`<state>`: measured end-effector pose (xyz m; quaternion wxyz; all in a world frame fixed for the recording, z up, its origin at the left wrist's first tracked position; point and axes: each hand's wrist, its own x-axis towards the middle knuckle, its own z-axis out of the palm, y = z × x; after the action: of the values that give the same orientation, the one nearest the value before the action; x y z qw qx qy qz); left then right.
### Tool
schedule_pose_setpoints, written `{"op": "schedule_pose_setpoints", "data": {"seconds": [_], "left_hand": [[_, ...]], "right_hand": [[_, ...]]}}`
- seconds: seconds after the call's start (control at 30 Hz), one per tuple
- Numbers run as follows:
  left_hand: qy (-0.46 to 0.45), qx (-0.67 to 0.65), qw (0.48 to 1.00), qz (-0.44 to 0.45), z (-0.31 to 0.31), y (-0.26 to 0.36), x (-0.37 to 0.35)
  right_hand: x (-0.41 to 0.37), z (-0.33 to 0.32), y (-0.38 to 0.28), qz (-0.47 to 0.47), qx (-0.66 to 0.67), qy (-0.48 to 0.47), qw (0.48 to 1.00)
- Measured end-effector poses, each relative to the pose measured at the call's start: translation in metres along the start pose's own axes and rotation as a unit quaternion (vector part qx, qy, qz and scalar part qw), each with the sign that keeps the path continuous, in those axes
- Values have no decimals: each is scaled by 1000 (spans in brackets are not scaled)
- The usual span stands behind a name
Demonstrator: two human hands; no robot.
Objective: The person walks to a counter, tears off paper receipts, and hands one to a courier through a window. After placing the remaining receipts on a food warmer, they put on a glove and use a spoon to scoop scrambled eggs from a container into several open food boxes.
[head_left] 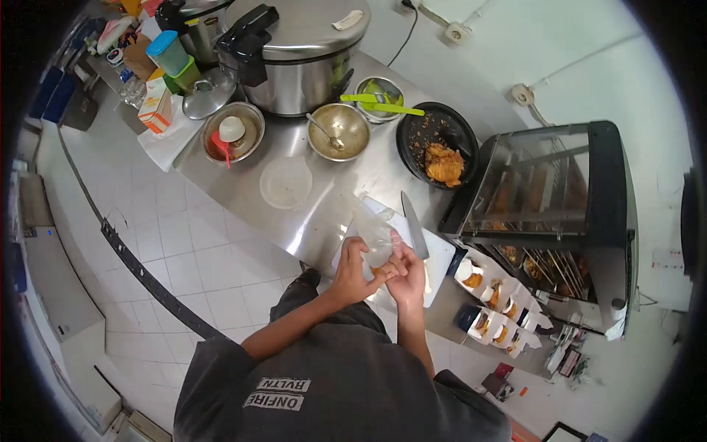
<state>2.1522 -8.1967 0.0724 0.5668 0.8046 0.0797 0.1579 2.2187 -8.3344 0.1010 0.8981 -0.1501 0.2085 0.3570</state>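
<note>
Thin clear plastic (373,230), a bag or a disposable glove, hangs crumpled over the white cutting board (440,258). My right hand (405,274) is closed on its near edge, palm partly turned up. My left hand (356,274) meets the right one, fingers bent and thumb side touching the right fingers; whether it also grips the plastic is hidden. A little orange-brown food (377,271) shows beneath the hands. Just beyond my right hand, a knife (414,225) lies on the board with its blade pointing away from me.
Fried chicken (444,165) sits in a black stone mortar (407,147). Steel bowls (357,151), green tongs (390,107), a round translucent lid (286,183) and a large steel cooker (298,81) are farther back. At right stand a glass display warmer (530,184) and several white food boxes (492,287).
</note>
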Motion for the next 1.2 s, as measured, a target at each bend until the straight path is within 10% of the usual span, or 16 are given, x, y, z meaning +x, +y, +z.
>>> {"op": "schedule_pose_setpoints", "data": {"seconds": [0.03,0.17,0.33,0.5,0.73,1.0,1.1,1.2], "left_hand": [[-1,-15,1000,25,4,1,-5],[22,40,997,69,17,25,-12],[-39,-12,998,49,45,27,-37],[-54,37,976,207,61,65,-61],[-146,75,938,304,82,100,-106],[-103,61,936,330,108,122,-108],[-68,-1,956,286,126,115,-118],[-96,-40,973,207,135,111,-121]], "right_hand": [[-13,13,-7,-38,-25,119,992],[-52,-33,-23,19,27,-1,999],[-98,-48,-12,-93,24,121,988],[-150,-78,1,-215,-487,158,832],[-144,-87,-10,-246,-20,85,965],[-137,-91,-40,-266,-139,-113,947],[-130,-97,-52,-358,-327,-13,874],[-128,-103,-48,-329,-219,2,919]]}}
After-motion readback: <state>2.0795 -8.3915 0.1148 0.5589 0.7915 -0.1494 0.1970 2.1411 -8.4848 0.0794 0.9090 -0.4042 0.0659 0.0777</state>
